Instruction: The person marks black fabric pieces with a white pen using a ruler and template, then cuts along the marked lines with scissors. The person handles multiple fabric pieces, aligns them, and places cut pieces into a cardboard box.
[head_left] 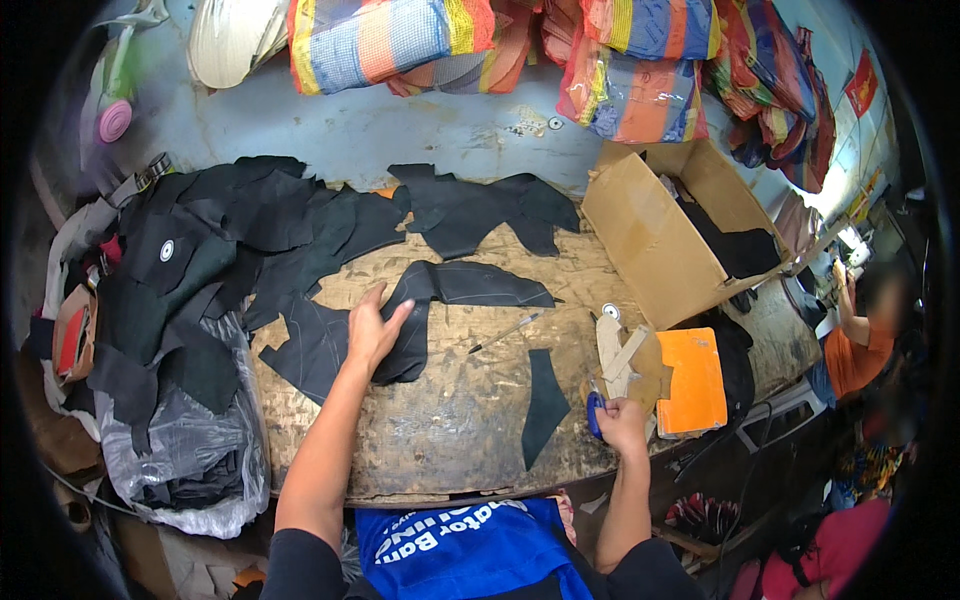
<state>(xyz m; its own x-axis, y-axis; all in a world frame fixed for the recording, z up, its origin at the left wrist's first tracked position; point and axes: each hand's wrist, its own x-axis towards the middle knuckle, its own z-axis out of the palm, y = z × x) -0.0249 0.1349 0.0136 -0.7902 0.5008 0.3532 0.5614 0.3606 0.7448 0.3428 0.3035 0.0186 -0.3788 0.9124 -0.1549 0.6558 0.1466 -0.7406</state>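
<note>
My left hand (374, 326) lies flat with fingers spread on a large black leather piece (320, 345) on the worn wooden worktable (450, 410). My right hand (622, 420) is closed around a blue-handled tool (595, 413) near the table's right front edge. A cut black leather strip (545, 400) lies between my two hands. A pen (505, 332) rests on the table just beyond that strip. More black leather pieces (470, 210) are spread along the far side.
An open cardboard box (655, 240) holding black material sits at the right, with cardboard templates (615, 355) and an orange sheet (692, 380) beside it. A clear plastic bag of scraps (185, 450) hangs at the left. Another person (860, 350) is at the far right.
</note>
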